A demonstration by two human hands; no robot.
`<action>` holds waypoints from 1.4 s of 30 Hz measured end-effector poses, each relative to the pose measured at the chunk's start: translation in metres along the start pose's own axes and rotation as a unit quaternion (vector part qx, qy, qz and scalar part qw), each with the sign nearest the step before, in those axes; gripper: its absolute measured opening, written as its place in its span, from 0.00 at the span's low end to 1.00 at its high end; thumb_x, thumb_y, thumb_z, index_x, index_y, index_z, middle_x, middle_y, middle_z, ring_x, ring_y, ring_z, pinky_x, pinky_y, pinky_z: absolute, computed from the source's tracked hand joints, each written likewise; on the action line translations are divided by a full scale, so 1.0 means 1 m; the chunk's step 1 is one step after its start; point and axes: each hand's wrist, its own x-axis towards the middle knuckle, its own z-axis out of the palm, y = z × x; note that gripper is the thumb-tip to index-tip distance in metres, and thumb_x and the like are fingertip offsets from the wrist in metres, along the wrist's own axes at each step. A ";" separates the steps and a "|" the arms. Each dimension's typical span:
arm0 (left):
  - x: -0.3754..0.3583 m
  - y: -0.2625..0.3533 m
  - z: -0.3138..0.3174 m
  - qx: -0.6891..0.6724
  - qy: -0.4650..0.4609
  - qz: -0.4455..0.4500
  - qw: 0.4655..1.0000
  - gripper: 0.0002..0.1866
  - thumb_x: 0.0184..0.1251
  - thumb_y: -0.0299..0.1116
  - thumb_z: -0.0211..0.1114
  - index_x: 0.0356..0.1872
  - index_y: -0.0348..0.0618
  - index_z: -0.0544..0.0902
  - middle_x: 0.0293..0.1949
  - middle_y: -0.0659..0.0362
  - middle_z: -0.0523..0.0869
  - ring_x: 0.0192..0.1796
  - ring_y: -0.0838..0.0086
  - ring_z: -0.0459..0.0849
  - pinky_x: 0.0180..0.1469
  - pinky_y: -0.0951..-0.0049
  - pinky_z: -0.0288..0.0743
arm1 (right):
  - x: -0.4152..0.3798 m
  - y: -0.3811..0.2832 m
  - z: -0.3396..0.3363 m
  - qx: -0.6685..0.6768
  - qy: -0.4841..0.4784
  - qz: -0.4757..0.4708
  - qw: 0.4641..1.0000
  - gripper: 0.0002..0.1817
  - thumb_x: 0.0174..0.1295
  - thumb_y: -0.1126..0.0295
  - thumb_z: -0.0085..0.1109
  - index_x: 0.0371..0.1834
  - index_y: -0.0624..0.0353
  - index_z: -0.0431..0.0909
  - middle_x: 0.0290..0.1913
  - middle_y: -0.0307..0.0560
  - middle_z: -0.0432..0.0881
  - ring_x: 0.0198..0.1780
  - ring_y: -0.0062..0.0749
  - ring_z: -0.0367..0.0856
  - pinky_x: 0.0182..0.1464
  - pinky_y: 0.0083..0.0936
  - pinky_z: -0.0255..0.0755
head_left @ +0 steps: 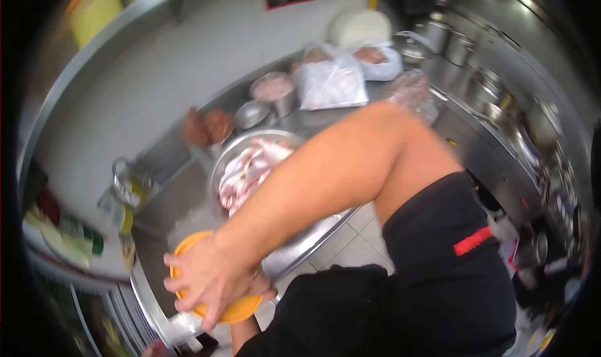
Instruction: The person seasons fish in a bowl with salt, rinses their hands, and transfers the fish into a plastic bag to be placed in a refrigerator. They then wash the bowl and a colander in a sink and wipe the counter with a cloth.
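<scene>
My right hand (216, 279) reaches across from the right and lies over a round orange plastic container (243, 310), perhaps a bowl or a lid. Its fingers are spread over the top and bend at the edge, gripping it. A bit of my left forearm (244, 333) shows below the container; the left hand itself is hidden beneath it. The container is over the front of a steel sink (153, 257). Behind my right forearm is a large metal bowl (216, 185) with pieces of raw meat or fish (247, 172), partly covered by the arm.
Along the wall stand a small metal bowl (251, 114), a container of pinkish food (273, 88) and white plastic bags (332, 78). Bottles (128, 191) are at the left. Steel pots (460, 49) line the right counter. A shelf (103, 44) hangs overhead at the left.
</scene>
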 end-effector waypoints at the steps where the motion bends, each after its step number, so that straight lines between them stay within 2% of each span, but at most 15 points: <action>1: -0.005 -0.006 0.002 -0.010 0.020 0.015 1.000 0.46 0.56 0.66 0.56 0.72 0.50 0.59 0.64 0.52 0.71 0.63 0.56 0.73 0.53 0.49 0.73 | -0.005 0.000 -0.002 -0.009 -0.001 -0.017 1.000 0.53 0.27 0.35 0.76 0.65 0.33 0.67 0.60 0.50 0.68 0.64 0.59 0.66 0.57 0.70 0.61; 9: -0.002 -0.043 0.020 -0.042 0.091 0.091 0.991 0.47 0.57 0.69 0.54 0.73 0.51 0.58 0.67 0.53 0.68 0.67 0.57 0.70 0.62 0.50 0.67 | -0.026 0.008 -0.017 0.059 -0.052 -0.107 0.991 0.54 0.31 0.37 0.73 0.69 0.39 0.65 0.61 0.53 0.68 0.63 0.58 0.67 0.56 0.61 0.63; 13: 0.000 -0.048 0.029 -0.056 0.130 0.134 0.981 0.48 0.57 0.70 0.53 0.74 0.52 0.57 0.69 0.54 0.67 0.69 0.57 0.68 0.66 0.51 0.64 | -0.022 0.008 -0.007 0.097 -0.047 -0.167 0.980 0.57 0.30 0.40 0.76 0.70 0.40 0.62 0.66 0.55 0.66 0.67 0.58 0.64 0.60 0.60 0.62; 14: 0.000 -0.048 0.032 -0.059 0.147 0.148 0.976 0.49 0.57 0.71 0.53 0.74 0.52 0.56 0.69 0.54 0.67 0.69 0.57 0.67 0.67 0.51 0.63 | -0.023 0.010 -0.009 0.097 -0.067 -0.166 0.979 0.63 0.27 0.39 0.78 0.73 0.41 0.57 0.69 0.58 0.61 0.69 0.62 0.61 0.64 0.63 0.59; 17: -0.003 -0.045 0.030 -0.059 0.180 0.197 0.962 0.49 0.57 0.72 0.52 0.75 0.53 0.56 0.70 0.54 0.66 0.71 0.58 0.66 0.71 0.51 0.61 | -0.041 0.010 -0.015 0.197 -0.056 0.179 0.962 0.69 0.25 0.35 0.78 0.76 0.44 0.52 0.73 0.62 0.54 0.71 0.68 0.56 0.68 0.67 0.55; 18: -0.006 -0.042 0.018 -0.036 0.161 0.207 0.964 0.49 0.58 0.71 0.52 0.75 0.51 0.55 0.71 0.54 0.65 0.72 0.58 0.65 0.72 0.53 0.60 | -0.052 0.010 -0.003 0.286 -0.052 0.272 0.917 0.77 0.24 0.31 0.77 0.79 0.53 0.43 0.74 0.67 0.47 0.74 0.70 0.50 0.72 0.61 0.53; 21: -0.004 -0.034 -0.008 0.032 0.141 0.251 0.957 0.48 0.60 0.67 0.50 0.74 0.44 0.57 0.72 0.51 0.65 0.72 0.57 0.65 0.73 0.56 0.58 | -0.058 0.010 0.026 0.462 -0.068 0.475 0.746 0.79 0.28 0.29 0.75 0.79 0.60 0.37 0.75 0.71 0.44 0.76 0.66 0.47 0.74 0.50 0.54; 24: 0.004 -0.031 -0.018 0.098 0.190 0.311 0.926 0.45 0.63 0.65 0.46 0.71 0.38 0.62 0.69 0.49 0.69 0.70 0.56 0.69 0.72 0.56 0.62 | -0.051 0.010 0.041 0.434 -0.052 0.504 0.745 0.77 0.33 0.32 0.74 0.79 0.62 0.34 0.73 0.71 0.47 0.75 0.63 0.51 0.73 0.42 0.56; 27: 0.003 -0.034 -0.016 0.084 0.179 0.294 0.935 0.44 0.64 0.65 0.46 0.71 0.38 0.62 0.69 0.49 0.70 0.70 0.56 0.69 0.71 0.55 0.62 | -0.057 0.009 0.053 0.432 -0.008 0.490 0.757 0.72 0.38 0.40 0.73 0.80 0.60 0.36 0.72 0.71 0.49 0.72 0.64 0.56 0.71 0.48 0.58; 31: -0.001 -0.051 -0.013 -0.029 0.167 0.211 0.963 0.45 0.63 0.67 0.47 0.72 0.40 0.62 0.67 0.49 0.71 0.67 0.54 0.74 0.63 0.51 0.74 | -0.058 0.001 0.042 0.279 -0.043 0.312 0.907 0.68 0.36 0.48 0.74 0.79 0.58 0.41 0.69 0.71 0.54 0.68 0.67 0.59 0.68 0.53 0.59; 33: -0.003 -0.061 -0.002 -0.084 0.121 0.171 0.974 0.46 0.61 0.69 0.49 0.71 0.44 0.63 0.63 0.48 0.75 0.59 0.52 0.79 0.49 0.48 0.79 | -0.052 0.002 0.028 0.205 -0.080 0.177 0.959 0.67 0.34 0.51 0.75 0.79 0.58 0.44 0.68 0.72 0.56 0.67 0.68 0.60 0.67 0.56 0.59; 34: -0.003 -0.065 0.002 -0.110 0.095 0.148 0.978 0.46 0.59 0.70 0.50 0.71 0.46 0.63 0.61 0.48 0.76 0.55 0.52 0.82 0.42 0.46 0.82 | -0.047 0.004 0.017 0.224 -0.104 0.154 0.957 0.63 0.35 0.55 0.75 0.77 0.59 0.49 0.68 0.75 0.57 0.68 0.70 0.59 0.67 0.55 0.60; 37: -0.005 -0.073 -0.007 -0.142 0.067 0.135 0.978 0.45 0.59 0.72 0.48 0.70 0.49 0.65 0.61 0.48 0.76 0.54 0.50 0.82 0.34 0.46 0.82 | -0.051 0.003 0.013 0.302 -0.090 0.178 0.932 0.57 0.41 0.61 0.72 0.77 0.58 0.51 0.69 0.75 0.56 0.70 0.65 0.61 0.69 0.49 0.61; 40: -0.008 -0.077 -0.029 -0.124 0.041 0.139 0.982 0.45 0.58 0.72 0.47 0.70 0.51 0.64 0.61 0.48 0.76 0.55 0.50 0.82 0.33 0.48 0.82 | -0.061 0.002 0.012 0.355 -0.125 0.245 0.894 0.48 0.48 0.69 0.67 0.75 0.56 0.54 0.63 0.71 0.69 0.63 0.60 0.72 0.64 0.43 0.68; 42: -0.011 -0.079 -0.030 -0.132 0.077 0.149 0.977 0.46 0.57 0.73 0.48 0.71 0.52 0.64 0.62 0.48 0.75 0.55 0.49 0.81 0.32 0.50 0.82 | -0.061 0.009 -0.011 0.325 -0.129 0.336 0.874 0.40 0.50 0.73 0.63 0.71 0.59 0.60 0.51 0.67 0.77 0.51 0.57 0.80 0.55 0.43 0.73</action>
